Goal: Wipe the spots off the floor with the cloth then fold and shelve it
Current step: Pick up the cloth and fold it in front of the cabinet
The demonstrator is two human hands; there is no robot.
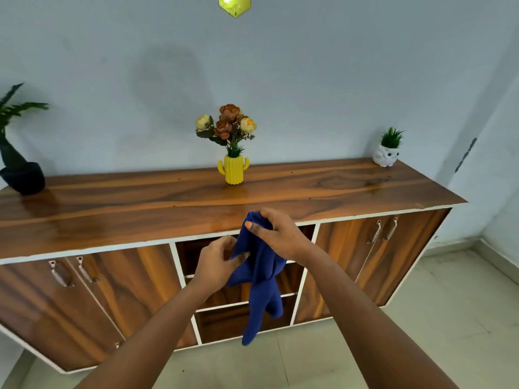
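Observation:
A dark blue cloth (259,279) hangs bunched in the air in front of a wooden sideboard (168,203). My right hand (278,234) grips its top end, thumb pressed on the fabric. My left hand (217,262) pinches an edge of the cloth lower down on the left. The cloth's tail dangles in front of the open shelves (238,303) in the middle of the sideboard. The pale tiled floor (421,332) lies below; I see no distinct spots on it.
On the sideboard top stand a yellow cactus vase with flowers (233,169), a white owl planter (386,155) at the right end and a black vase with a plant (22,175) at the left. Closed cabinet doors (373,248) flank the shelves. A yellow lamp (235,4) hangs above.

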